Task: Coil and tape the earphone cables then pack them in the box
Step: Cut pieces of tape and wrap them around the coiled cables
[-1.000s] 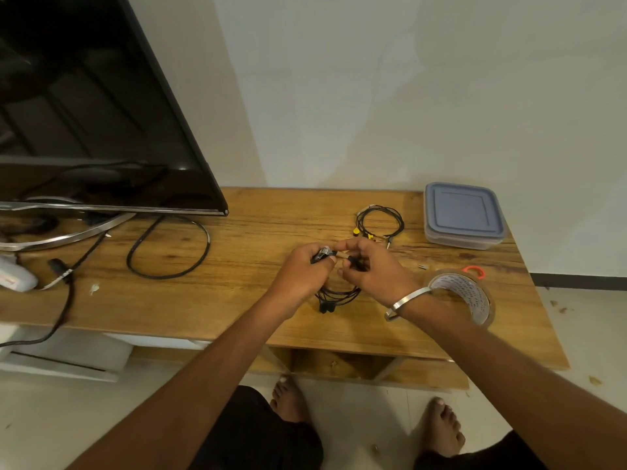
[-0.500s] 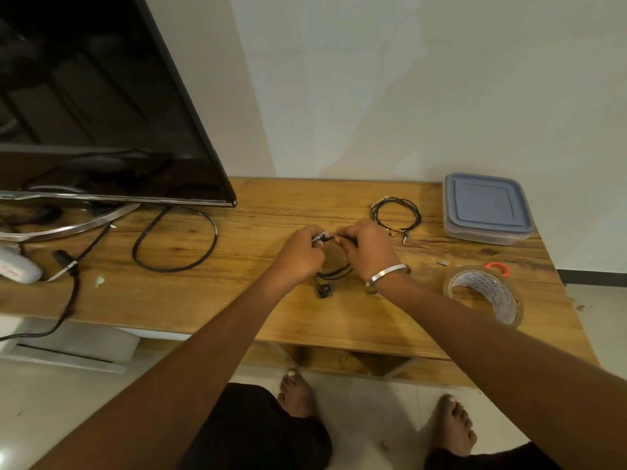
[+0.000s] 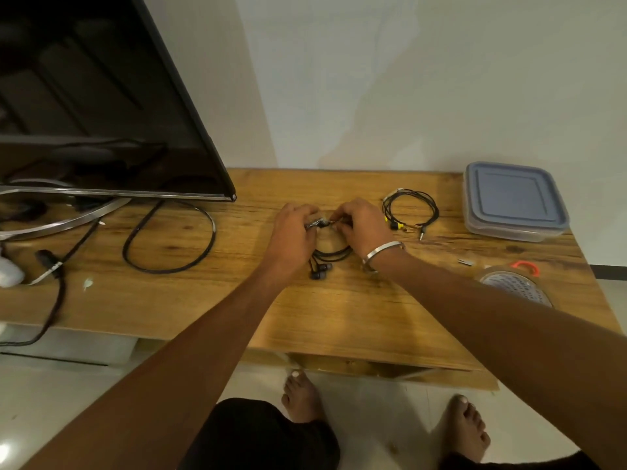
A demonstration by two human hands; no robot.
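Note:
My left hand (image 3: 291, 228) and my right hand (image 3: 361, 223) meet over the middle of the wooden table and both pinch the top of a coiled black earphone cable (image 3: 330, 254). Its earbuds (image 3: 319, 270) hang out below my hands on the wood. A shiny bit of tape shows between my fingertips. A second coiled earphone cable (image 3: 410, 212) with yellow parts lies to the right. The clear box with a blue-grey lid (image 3: 514, 201) stands shut at the far right. A clear tape roll (image 3: 515, 286) lies near my right forearm.
A large black TV (image 3: 101, 96) on a metal stand fills the left of the table (image 3: 339, 317). A thick black cable loop (image 3: 169, 239) lies beside it. An orange ring (image 3: 526, 266) and a small scrap (image 3: 465, 262) lie near the tape roll. My bare feet are on the floor below.
Both hands have moved away from me toward the back of the table with the coil, lowering it onto the wood. The camera has tilted, so everything sits lower in view.

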